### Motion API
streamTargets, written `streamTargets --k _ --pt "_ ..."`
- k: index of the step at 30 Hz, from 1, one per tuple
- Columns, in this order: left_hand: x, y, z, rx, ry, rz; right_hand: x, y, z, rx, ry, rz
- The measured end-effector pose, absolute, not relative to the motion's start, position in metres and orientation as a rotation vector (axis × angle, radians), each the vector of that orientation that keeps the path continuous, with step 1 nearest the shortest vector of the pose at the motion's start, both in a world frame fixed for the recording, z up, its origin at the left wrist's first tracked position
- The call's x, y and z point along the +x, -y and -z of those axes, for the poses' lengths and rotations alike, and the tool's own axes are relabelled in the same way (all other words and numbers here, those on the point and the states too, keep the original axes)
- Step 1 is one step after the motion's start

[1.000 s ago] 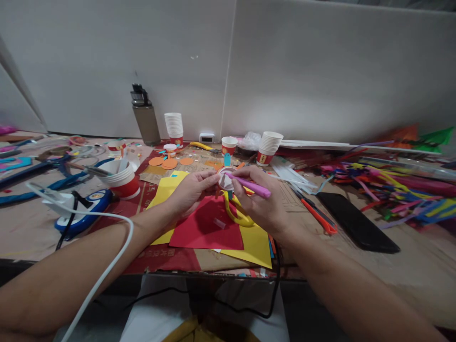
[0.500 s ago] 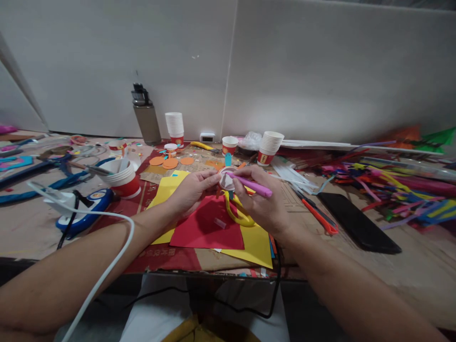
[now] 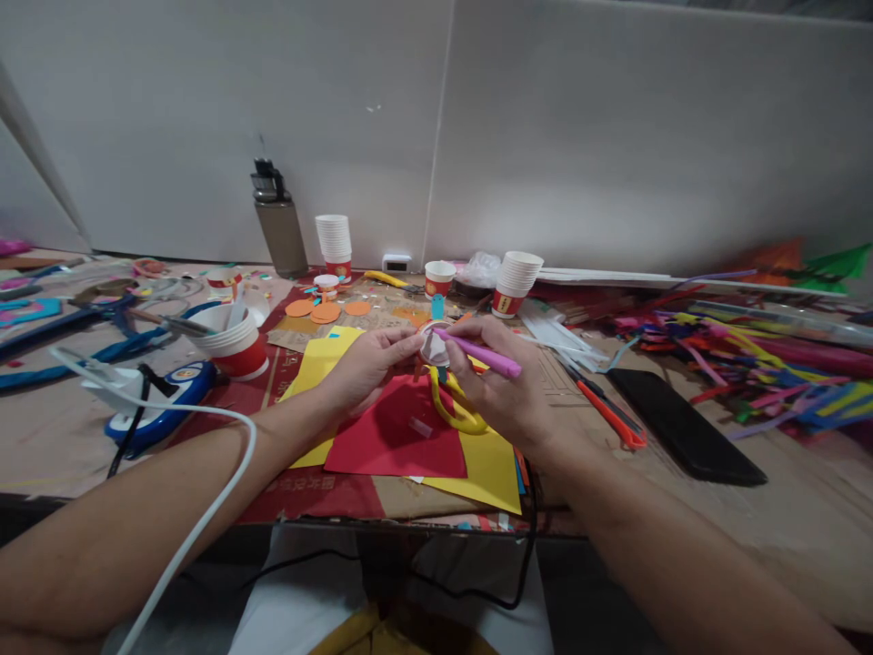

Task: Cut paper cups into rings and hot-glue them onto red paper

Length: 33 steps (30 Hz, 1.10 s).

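Reaching in from both sides, past the red sheet [image 3: 388, 441]. Pinching a small white cup [image 3: 434, 349] just beyond it with the left hand [image 3: 365, 366]; clasping a purple pen [image 3: 492, 357] in the narrow grip of the right hand [image 3: 513, 391]. Crowded by a yellow loop [image 3: 458, 425] across the sheet's right edge, orange discs [image 3: 326, 313] beyond it to the left, a black phone [image 3: 682, 428] well to its right. Aiming the pen leftward at the cup, its long axis slanting down-right.

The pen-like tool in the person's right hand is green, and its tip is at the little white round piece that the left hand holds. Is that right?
Not quite: the head view shows that the pen-like tool in the right hand is purple, not green. Its tip is indeed at the little white round piece that the left hand holds.
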<state>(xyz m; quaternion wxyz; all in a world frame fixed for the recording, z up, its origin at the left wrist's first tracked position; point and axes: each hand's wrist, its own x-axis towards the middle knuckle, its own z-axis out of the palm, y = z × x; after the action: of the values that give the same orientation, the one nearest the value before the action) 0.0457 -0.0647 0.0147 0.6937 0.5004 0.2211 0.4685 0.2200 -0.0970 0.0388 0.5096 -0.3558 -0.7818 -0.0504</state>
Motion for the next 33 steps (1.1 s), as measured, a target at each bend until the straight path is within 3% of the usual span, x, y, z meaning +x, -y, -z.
streamTargets --k 33 --pt "0.0463 0.0653 -0.0150 1.115 -0.495 -1.052 0.2200 0.0973 -0.0382 -0.854 1.879 0.115"
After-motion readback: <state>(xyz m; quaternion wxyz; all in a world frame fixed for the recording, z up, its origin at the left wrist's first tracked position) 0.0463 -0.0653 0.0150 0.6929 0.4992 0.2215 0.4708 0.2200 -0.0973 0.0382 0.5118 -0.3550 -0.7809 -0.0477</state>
